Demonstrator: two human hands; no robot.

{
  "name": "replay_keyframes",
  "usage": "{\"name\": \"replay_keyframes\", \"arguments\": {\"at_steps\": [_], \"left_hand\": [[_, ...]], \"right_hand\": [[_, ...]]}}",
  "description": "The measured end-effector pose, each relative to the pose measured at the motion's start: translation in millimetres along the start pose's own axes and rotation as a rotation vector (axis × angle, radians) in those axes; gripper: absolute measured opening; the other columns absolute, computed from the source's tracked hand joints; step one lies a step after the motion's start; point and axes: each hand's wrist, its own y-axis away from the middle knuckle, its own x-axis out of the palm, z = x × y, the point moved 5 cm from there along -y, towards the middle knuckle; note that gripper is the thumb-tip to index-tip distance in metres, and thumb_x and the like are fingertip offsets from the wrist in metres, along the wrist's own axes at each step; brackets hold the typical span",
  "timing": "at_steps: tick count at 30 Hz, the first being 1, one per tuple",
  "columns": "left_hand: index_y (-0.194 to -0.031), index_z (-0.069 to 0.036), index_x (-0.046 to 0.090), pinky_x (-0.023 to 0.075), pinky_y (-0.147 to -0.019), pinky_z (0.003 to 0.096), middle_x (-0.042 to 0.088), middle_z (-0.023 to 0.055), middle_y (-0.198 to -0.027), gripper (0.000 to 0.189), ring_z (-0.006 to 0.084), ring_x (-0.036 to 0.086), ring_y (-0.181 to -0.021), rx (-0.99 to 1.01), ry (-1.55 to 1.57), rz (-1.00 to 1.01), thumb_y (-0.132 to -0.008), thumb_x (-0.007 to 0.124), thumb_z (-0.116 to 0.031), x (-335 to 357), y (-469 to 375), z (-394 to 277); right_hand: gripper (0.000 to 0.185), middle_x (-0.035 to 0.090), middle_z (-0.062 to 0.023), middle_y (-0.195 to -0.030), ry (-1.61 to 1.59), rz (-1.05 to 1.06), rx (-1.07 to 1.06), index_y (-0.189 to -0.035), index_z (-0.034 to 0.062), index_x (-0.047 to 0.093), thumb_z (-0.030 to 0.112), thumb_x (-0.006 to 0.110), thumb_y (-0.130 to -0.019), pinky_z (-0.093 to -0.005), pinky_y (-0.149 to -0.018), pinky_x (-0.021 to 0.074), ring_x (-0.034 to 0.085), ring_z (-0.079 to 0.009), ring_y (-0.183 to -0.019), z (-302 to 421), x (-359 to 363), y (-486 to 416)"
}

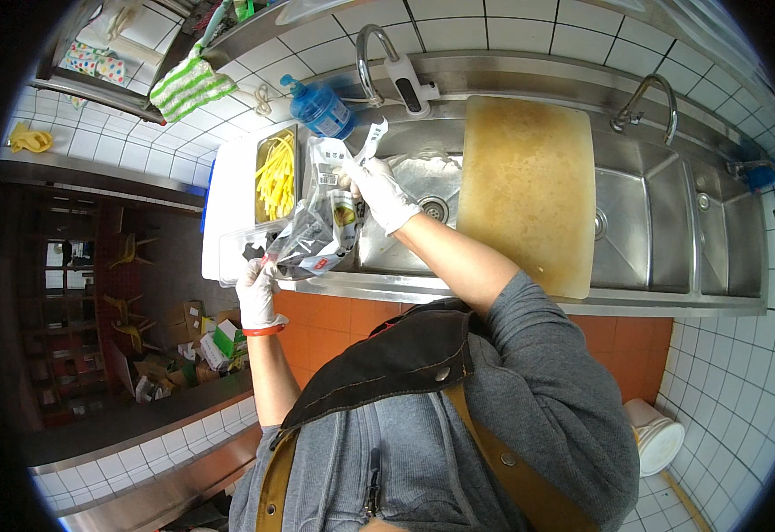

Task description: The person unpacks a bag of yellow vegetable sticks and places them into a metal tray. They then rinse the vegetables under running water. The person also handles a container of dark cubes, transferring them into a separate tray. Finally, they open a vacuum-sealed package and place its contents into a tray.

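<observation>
A transparent printed plastic food bag (314, 229) stretches between my two gloved hands at the left end of the sink. My left hand (257, 292), in a white glove with a red band at the wrist, grips its lower left corner. The upper part of the bag is held by my right hand (384, 196), also gloved in white. A narrow printed strip of packaging (375, 139) sticks up beyond those fingers. Behind the bag stands a metal tray of yellow strips (275, 176). A transparent plastic container (231, 253) with dark pieces sits by my left hand, partly covered by the bag.
A white board (224, 193) lies under the tray. A blue pump bottle (321, 110) stands near the faucet (364, 60). The large worn cutting board (527, 193) bridges the steel sink (627, 199). A striped cloth (191, 86) hangs at the upper left.
</observation>
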Motion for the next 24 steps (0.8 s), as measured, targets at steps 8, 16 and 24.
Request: {"name": "replay_keyframes", "arguments": {"at_steps": [8, 16, 24], "left_hand": [[-0.076, -0.007, 0.058, 0.0309, -0.045, 0.0169, 0.053, -0.0044, -0.062, 0.011, 0.0020, 0.040, -0.049, -0.031, 0.039, -0.011, -0.087, 0.057, -0.006, -0.6, 0.9, -4.6], [-0.082, -0.007, 0.059, 0.0281, -0.042, 0.0170, 0.051, -0.0053, -0.064, 0.005, 0.0019, 0.038, -0.047, 0.014, 0.027, -0.015, -0.086, 0.057, -0.005, -4.8, -0.6, -3.3], [-0.086, -0.006, 0.062, 0.0258, -0.043, 0.0167, 0.051, -0.0062, -0.064, 0.006, 0.0013, 0.036, -0.047, 0.033, -0.017, 0.008, -0.086, 0.062, -0.011, -5.7, -5.5, -7.5]], "right_hand": [[0.027, 0.057, -0.0015, -0.068, 0.006, 0.010, 0.001, -0.087, -0.0028, 0.061, 0.023, 0.054, -0.092, -0.0202, -0.052, 0.0366, 0.045, -0.0058, -0.055, 3.2, 1.1, 2.6], [0.028, 0.055, 0.0008, -0.067, 0.001, 0.015, 0.001, -0.085, 0.0012, 0.060, 0.027, 0.054, -0.092, -0.0208, -0.053, 0.0371, 0.045, -0.0054, -0.056, 0.7, -0.4, 2.0], [0.024, 0.052, 0.0028, -0.065, -0.030, 0.008, 0.017, -0.083, 0.0063, 0.057, 0.029, 0.055, -0.092, -0.0219, -0.054, 0.0370, 0.045, -0.0058, -0.056, 4.4, -3.6, 4.7]]}}
